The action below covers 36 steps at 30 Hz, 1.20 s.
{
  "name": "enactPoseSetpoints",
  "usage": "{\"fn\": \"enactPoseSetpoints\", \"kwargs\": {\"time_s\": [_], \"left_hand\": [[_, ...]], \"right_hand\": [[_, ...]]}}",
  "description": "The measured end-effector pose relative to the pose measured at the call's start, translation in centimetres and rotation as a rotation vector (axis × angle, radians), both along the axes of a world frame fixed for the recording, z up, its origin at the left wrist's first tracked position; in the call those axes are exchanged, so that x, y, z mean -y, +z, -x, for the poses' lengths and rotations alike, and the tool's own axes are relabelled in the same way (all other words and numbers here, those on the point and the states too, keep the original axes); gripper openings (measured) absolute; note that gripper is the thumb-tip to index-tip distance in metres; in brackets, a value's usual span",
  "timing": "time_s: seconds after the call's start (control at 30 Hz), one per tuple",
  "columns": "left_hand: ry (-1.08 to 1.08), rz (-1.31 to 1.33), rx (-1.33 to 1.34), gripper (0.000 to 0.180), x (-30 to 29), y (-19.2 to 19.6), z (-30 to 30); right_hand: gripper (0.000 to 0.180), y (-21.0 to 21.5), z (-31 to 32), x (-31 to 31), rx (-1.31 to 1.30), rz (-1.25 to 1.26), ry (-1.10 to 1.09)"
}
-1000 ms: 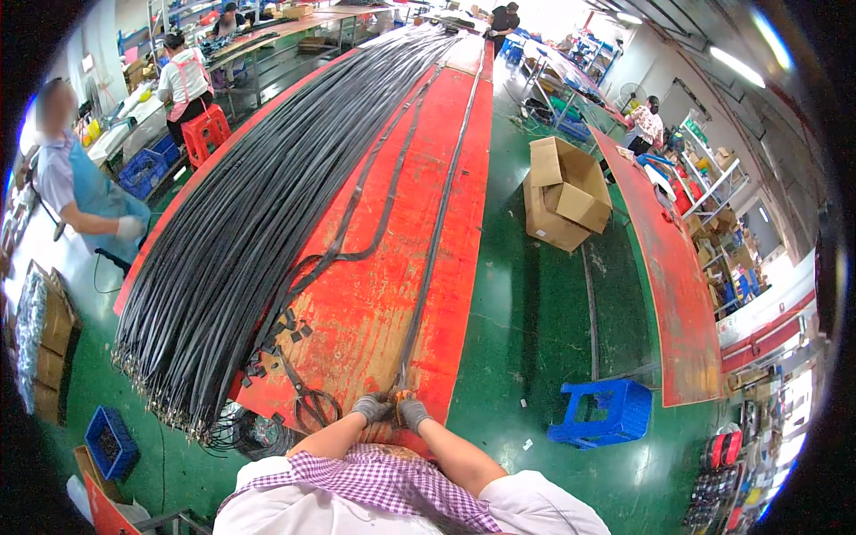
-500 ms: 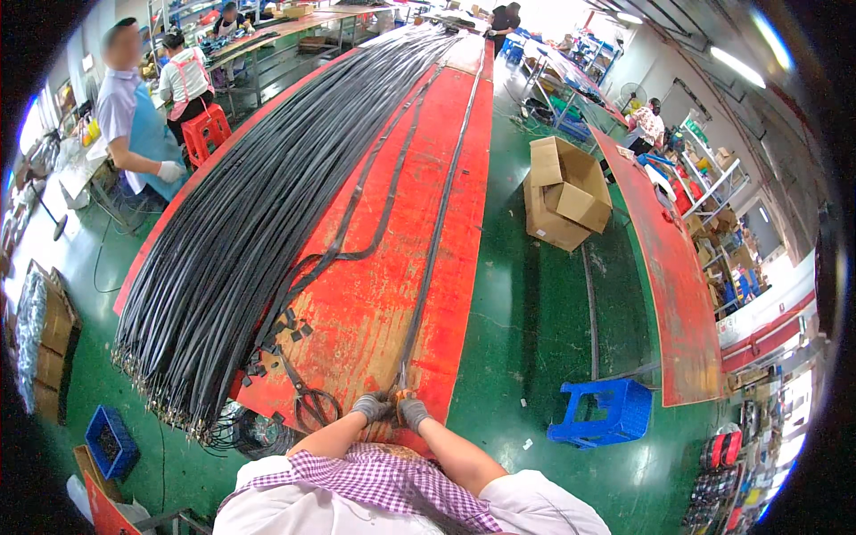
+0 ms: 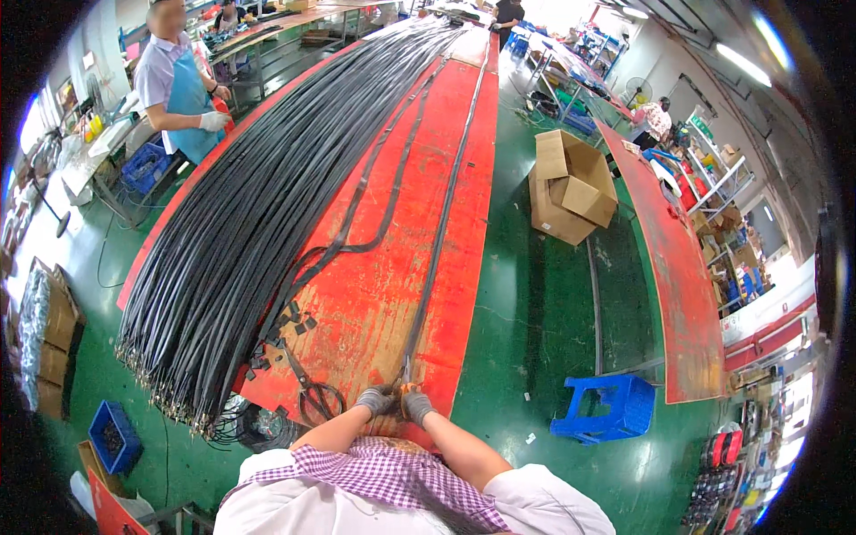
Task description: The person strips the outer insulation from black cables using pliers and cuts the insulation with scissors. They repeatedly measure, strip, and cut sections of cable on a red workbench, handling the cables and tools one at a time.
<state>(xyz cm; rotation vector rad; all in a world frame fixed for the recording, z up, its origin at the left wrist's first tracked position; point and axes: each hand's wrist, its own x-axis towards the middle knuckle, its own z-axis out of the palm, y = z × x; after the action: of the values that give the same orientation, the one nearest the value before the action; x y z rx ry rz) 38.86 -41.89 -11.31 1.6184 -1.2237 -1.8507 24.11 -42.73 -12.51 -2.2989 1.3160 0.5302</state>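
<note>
My gloved left hand (image 3: 378, 399) and gloved right hand (image 3: 415, 404) are close together at the near edge of the red table (image 3: 428, 352). A long dark cable strip (image 3: 434, 254) runs down the table to them, and the left hand's fingers are closed at its near end. Something small and orange shows at the right hand's closed fingers; its kind is too small to tell. Left of my hands lie large black-handled scissors (image 3: 319, 399), with several small black pieces (image 3: 291, 318) beyond them. A looped flat black strip (image 3: 385, 218) lies further up.
A thick bundle of black cables (image 3: 259, 214) covers the table's left side. On the right floor are an open cardboard box (image 3: 571, 201) and a blue stool (image 3: 606, 406). A co-worker in a blue apron (image 3: 187, 98) stands at left; another person (image 3: 508, 16) is at the far end.
The co-worker in the apron has moved right, toward the table. The person at the far end has shifted. My hands keep nearly the same place at the strip's end; the view has shifted slightly.
</note>
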Motion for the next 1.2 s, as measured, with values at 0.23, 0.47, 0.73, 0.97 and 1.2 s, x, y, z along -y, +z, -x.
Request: {"fn": "enactPoseSetpoints", "kwargs": {"time_s": [0.23,0.47,0.73,0.97,1.2], "left_hand": [[-0.18,0.147,0.34,0.038,0.3,-4.1,-0.1],[-0.027,-0.085,-0.229,0.033,-0.5,-2.9,-0.6],[-0.004,-0.15,0.021,0.023,-2.2,3.0,-2.0],[0.056,-0.094,0.036,0.022,-3.0,1.7,-2.5],[-0.081,0.028,0.229,0.024,-3.1,2.7,-3.7]], "right_hand": [[0.026,0.5,-0.7,0.2,0.107,-0.001,-0.123],[0.022,-2.0,0.2,-0.6,0.443,-0.068,-0.656],[0.011,-2.2,-1.2,-0.4,0.916,-0.44,-1.435],[0.004,-4.0,0.4,-0.5,0.979,-0.619,-1.464],[0.006,-2.8,-0.6,0.1,0.957,-0.556,-1.565]]}}
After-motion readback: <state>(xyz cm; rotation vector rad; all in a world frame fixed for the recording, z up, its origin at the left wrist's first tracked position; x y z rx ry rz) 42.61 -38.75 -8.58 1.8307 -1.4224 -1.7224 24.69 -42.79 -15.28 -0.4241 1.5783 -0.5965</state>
